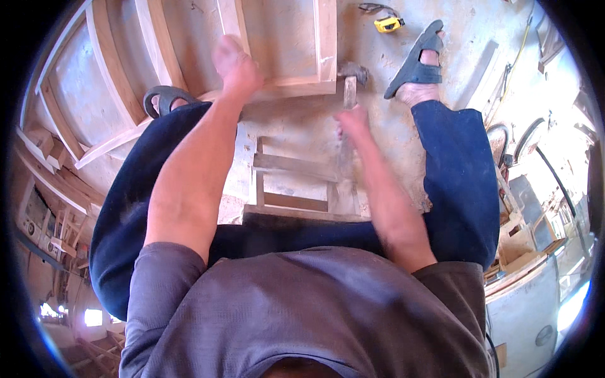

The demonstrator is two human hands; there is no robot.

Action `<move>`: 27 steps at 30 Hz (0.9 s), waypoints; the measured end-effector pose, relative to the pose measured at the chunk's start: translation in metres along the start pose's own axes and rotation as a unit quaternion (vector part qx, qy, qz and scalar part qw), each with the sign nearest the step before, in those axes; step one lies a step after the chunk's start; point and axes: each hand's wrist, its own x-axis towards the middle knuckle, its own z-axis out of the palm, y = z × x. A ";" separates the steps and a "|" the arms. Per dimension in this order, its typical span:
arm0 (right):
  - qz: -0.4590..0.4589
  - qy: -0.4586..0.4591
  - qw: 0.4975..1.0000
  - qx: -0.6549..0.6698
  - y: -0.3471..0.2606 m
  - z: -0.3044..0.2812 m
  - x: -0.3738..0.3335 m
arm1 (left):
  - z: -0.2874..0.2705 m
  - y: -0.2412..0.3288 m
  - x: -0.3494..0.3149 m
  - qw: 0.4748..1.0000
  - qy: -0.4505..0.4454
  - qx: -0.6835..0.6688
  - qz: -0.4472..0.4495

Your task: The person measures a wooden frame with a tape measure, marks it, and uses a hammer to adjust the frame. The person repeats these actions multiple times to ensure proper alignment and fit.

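Observation:
A pale wooden frame (296, 86) with several parallel slats lies on the floor in front of me. My left hand (238, 68) is closed around one slat (234, 19) close to the frame's near rail; its fingers are slightly blurred. In my right hand (354, 122) is a hammer (350, 90), gripped by its wooden handle. The dark hammer head is beside the frame's near right corner, and I cannot tell whether they touch. Below the hand the handle looks smeared by motion.
I sit on a low wooden stool (293, 165) between my knees. My sandalled feet (419, 69) flank the work. A yellow tape measure (389, 24) lies on the floor beyond the hammer. Wood pieces and a pale cabinet (520, 321) stand at right; more timber (53, 170) is at left.

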 end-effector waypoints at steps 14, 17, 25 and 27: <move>0.016 -0.064 0.998 -0.007 -0.042 -0.022 -0.036 | 0.021 -0.015 0.000 0.999 0.031 -0.027 0.003; 0.028 -0.075 0.997 0.021 -0.050 -0.042 -0.028 | 0.018 -0.022 0.002 0.999 0.019 -0.040 0.015; 0.000 -0.078 0.995 -0.054 -0.037 -0.031 -0.032 | 0.029 -0.031 0.002 0.997 0.064 -0.024 0.030; 0.028 -0.053 0.998 0.035 -0.031 -0.035 -0.033 | 0.029 -0.032 0.001 0.997 0.063 -0.033 0.040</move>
